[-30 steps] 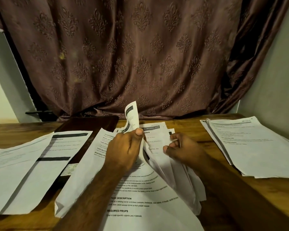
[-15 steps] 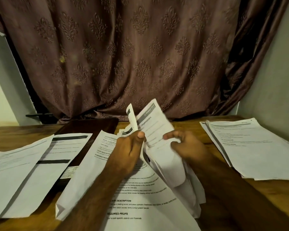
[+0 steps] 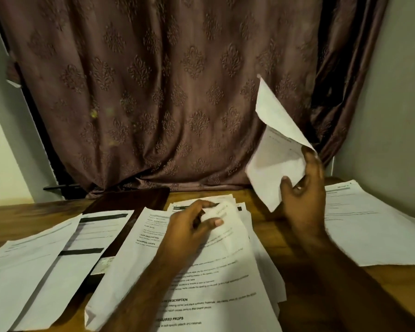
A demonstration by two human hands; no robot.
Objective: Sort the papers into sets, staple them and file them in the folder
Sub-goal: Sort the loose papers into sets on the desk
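A loose heap of printed papers [image 3: 201,279] lies in the middle of the wooden table [image 3: 22,216]. My left hand [image 3: 189,226] rests on the heap and pinches the top corner of a sheet between thumb and fingers. My right hand [image 3: 304,192] holds a single curled sheet [image 3: 276,152] up in the air, above the table's right side. A sorted pile of papers [image 3: 374,224] lies at the right. Two more sheets [image 3: 46,264] lie at the left. A dark folder [image 3: 130,200] sits at the back, partly under the papers.
A brown patterned curtain [image 3: 165,92] hangs behind the table. A grey wall [image 3: 393,104] stands close on the right. Bare wood shows between the middle heap and the right pile.
My right hand has pulled one sheet out of the middle heap and lifted it up and to the right. My left hand has dropped lower onto the heap.
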